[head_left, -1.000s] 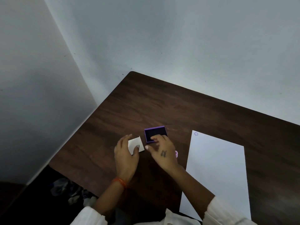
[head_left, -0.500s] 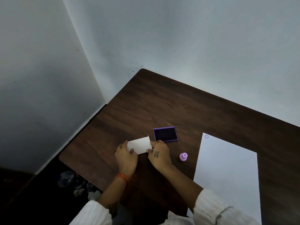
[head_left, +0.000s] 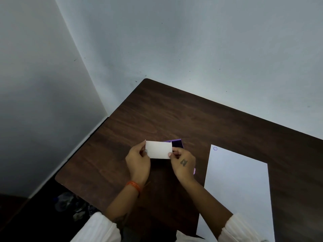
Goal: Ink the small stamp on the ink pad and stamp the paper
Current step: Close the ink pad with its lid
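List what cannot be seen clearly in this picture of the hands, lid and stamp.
- Ink pad: head view, mostly hidden behind the white lid held by both hands.
- Stamp: only a pink sliver shows past the right hand.
- Mark on the paper: too small to read.
- Paper's near end: cut off by the frame.

Both forearms are bare up to loose white sleeves (head_left: 97, 227) pushed back near the elbows. An orange thread band (head_left: 134, 185) circles the left wrist. The right hand (head_left: 183, 163) carries a small dark tattoo on its back; the left hand (head_left: 138, 163) is unmarked.
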Demonstrator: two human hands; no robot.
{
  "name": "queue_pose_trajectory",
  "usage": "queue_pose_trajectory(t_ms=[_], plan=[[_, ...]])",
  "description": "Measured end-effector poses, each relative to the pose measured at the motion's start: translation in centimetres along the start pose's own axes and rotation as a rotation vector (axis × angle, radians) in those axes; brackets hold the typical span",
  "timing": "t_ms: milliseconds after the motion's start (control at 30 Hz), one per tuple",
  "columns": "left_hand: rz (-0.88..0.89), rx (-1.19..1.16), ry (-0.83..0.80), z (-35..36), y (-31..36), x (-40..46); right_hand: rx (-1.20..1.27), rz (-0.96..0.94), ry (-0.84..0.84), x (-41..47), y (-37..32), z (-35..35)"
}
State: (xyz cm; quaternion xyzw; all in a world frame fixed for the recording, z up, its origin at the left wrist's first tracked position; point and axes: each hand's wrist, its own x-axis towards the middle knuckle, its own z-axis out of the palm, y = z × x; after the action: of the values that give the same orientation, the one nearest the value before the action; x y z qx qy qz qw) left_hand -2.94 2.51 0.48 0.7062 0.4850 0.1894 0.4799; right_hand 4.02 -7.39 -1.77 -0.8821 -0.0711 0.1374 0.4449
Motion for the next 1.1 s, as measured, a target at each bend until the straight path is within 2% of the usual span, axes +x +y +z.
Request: queue_pose_trajectory(t_ms=[233, 867, 1100], plan=[[0.042, -0.006, -0.089, 3.2, 1.3, 0.2, 0.078, 0.045, 0.109, 3.2, 0.7, -3.1], [-0.040, 0.119, -0.157, 5.6, -0.7, 1.3, -0.014, 0.188, 0.004, 5.0, 2.6, -1.9], [-0.079, 0.111, -0.193, 5.4, -0.6, 1.7, -0.053, 0.159, -0.016, 5.2, 2.9, -1.8]])
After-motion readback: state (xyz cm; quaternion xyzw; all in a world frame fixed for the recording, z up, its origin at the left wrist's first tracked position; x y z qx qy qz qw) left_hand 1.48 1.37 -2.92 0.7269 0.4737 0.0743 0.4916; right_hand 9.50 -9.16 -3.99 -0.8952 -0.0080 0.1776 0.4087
